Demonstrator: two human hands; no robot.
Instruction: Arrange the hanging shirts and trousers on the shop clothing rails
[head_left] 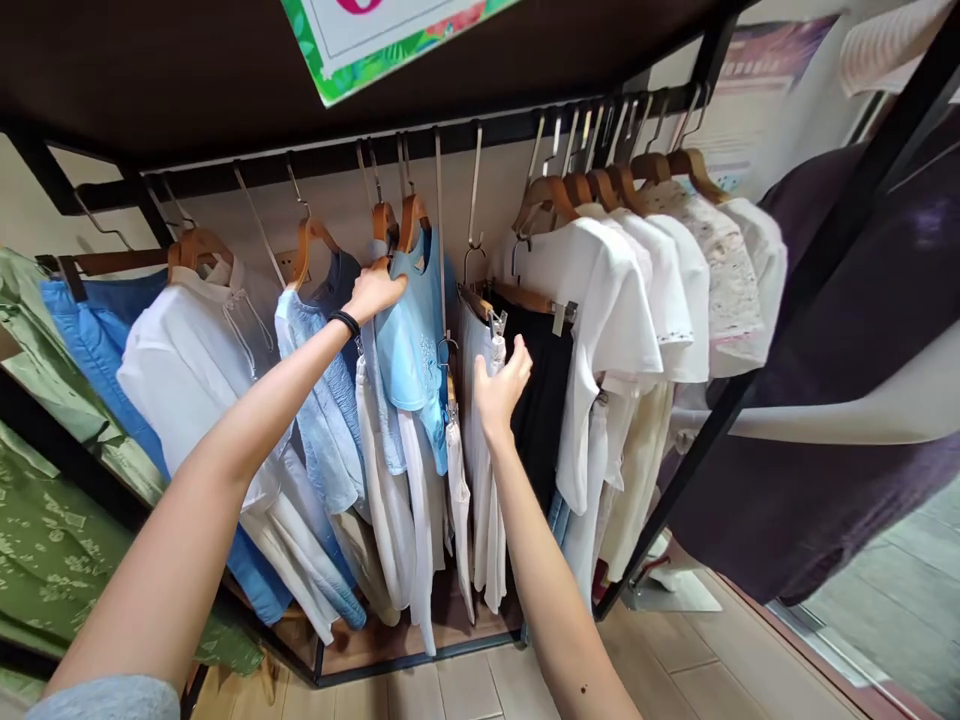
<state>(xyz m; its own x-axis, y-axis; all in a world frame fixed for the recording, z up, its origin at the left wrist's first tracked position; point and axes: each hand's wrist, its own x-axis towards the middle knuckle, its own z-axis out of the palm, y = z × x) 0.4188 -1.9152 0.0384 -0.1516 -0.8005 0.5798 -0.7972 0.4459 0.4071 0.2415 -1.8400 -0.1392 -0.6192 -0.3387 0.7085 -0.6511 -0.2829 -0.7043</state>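
Note:
My left hand (377,290), with a black band at the wrist, is closed on the shoulder of a light blue shirt (405,350) on a wooden hanger (412,220). Some of its fingertips are hidden behind the cloth. My right hand (502,388) is open, thumb and fingers apart, just in front of white trousers (491,480) hung from a clip hanger. Whether it touches them I cannot tell. A black garment (541,400) hangs right behind it, and a pale blue top (319,400) hangs left of the light blue shirt.
A black rail (322,160) carries several garments. White short-sleeved tops (600,300) crowd its right end; a white hooded shirt (195,350) hangs at left. Overhead is a sign with a green border (330,75). A mannequin in dark purple (810,500) stands at right. The floor is wood-look (667,640).

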